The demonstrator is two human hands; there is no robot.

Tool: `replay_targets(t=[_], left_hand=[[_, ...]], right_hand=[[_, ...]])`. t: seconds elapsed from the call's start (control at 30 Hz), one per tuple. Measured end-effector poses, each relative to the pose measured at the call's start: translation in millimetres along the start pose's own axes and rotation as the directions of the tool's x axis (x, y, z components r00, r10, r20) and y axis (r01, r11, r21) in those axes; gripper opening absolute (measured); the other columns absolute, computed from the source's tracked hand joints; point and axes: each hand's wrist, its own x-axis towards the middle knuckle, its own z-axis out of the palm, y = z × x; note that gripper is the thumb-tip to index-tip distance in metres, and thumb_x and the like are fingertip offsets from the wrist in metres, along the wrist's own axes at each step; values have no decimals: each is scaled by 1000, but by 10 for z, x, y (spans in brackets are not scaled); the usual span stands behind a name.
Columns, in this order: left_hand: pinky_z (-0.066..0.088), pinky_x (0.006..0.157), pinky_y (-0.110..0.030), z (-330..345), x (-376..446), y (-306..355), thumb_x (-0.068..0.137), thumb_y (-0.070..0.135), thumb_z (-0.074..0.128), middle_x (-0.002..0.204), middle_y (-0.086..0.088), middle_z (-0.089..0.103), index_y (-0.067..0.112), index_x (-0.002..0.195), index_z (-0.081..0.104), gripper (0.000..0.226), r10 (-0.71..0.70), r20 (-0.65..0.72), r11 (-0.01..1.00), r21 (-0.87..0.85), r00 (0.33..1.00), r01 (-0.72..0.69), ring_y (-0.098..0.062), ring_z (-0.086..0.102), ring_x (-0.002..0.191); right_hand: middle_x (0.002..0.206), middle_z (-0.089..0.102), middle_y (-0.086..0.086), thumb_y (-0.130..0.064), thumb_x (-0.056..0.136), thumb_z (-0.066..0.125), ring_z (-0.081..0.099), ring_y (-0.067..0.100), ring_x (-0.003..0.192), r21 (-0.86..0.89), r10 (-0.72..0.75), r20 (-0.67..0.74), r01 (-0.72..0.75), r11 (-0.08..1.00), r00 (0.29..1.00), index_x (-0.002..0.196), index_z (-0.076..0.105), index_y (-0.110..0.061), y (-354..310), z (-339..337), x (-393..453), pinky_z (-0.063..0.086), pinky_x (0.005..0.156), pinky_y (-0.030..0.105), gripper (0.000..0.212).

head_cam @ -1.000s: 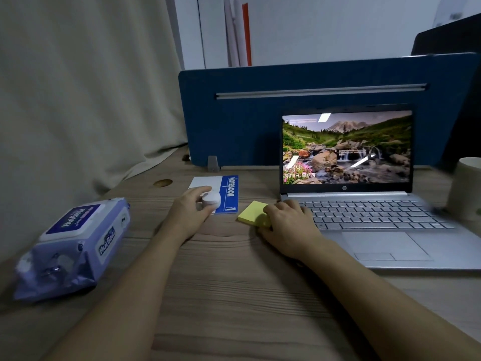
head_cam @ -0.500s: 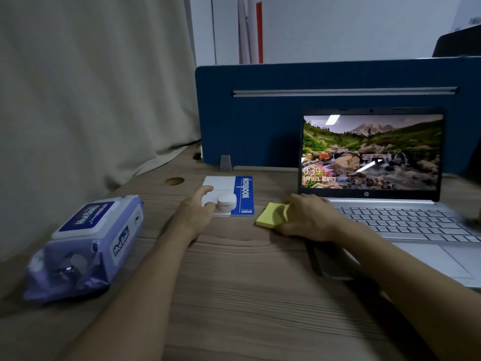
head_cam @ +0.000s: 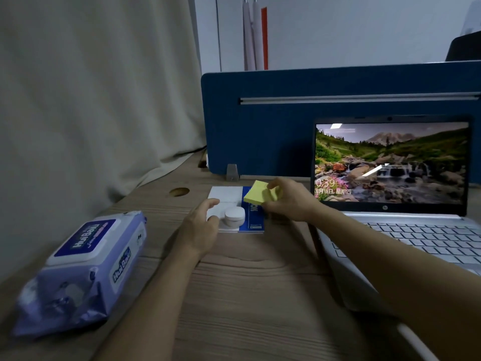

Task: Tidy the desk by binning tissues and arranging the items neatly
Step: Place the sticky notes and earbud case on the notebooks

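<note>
A white and blue notebook lies flat on the wooden desk, near the blue divider. On it sits a small round white container. My left hand rests on the notebook's left part, fingers apart, thumb and forefinger just beside the container. My right hand holds a yellow sticky-note pad lifted and tilted above the notebook's blue right edge. A purple wet-wipes pack lies at the desk's left.
An open silver laptop with a lit landscape screen fills the right side. The blue divider panel stands behind the desk. A beige curtain hangs at the left. A round cable hole is near the notebook.
My right hand has lifted the yellow pad off the desk and carried it left over the notebook. My left hand has drawn back from the white container, which now stands on the notebook.
</note>
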Motion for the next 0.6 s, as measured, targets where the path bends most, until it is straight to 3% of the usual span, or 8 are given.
replay_targets(t=[0.17, 0.33, 0.4, 0.53, 0.6], left_hand=[[37, 96, -35, 32, 21, -3, 89, 20, 39, 149, 3, 44, 39, 135, 47, 50, 33, 12, 999, -10, 999, -33, -20, 40, 133], [34, 94, -30, 32, 29, 4, 91, 15, 40, 150, 1, 42, 36, 137, 46, 51, 51, 29, 998, 41, 998, -52, -20, 40, 134], [34, 94, -30, 27, 30, 19, 91, 13, 41, 150, 0, 42, 35, 137, 47, 51, 56, 29, 997, 46, 998, -57, -20, 40, 134], [33, 90, -29, 28, 19, 52, 91, 13, 42, 150, -2, 41, 33, 136, 48, 50, 63, 11, 996, 69, 998, -64, -21, 39, 133], [33, 92, -30, 38, -3, 64, 92, 14, 43, 151, -4, 39, 31, 138, 47, 50, 62, 8, 995, 83, 998, -62, -22, 38, 134]], right_hand=[[113, 57, -1, -43, 76, 77, 55, 16, 97, 18, 27, 91, -28, 999, 996, 114, 50, -27, 48, 208, 335, 47, 76, 31, 49], [114, 57, 3, -51, 80, 71, 55, 19, 97, -30, 38, 249, -31, 999, 968, 114, 45, -26, 43, 387, 457, 50, 85, 38, 50], [119, 56, 5, -53, 82, 68, 55, 19, 99, -26, 58, 299, -52, 998, 952, 119, 43, -25, 37, 409, 452, 49, 85, 37, 53], [139, 48, 9, -50, 84, 69, 50, 24, 115, 5, 81, 328, -87, 996, 941, 147, 23, -20, 38, 336, 335, 37, 88, 31, 84], [141, 47, 11, -45, 86, 67, 50, 26, 119, -7, 97, 321, -101, 995, 942, 150, 19, -18, 53, 269, 229, 37, 89, 31, 84]])
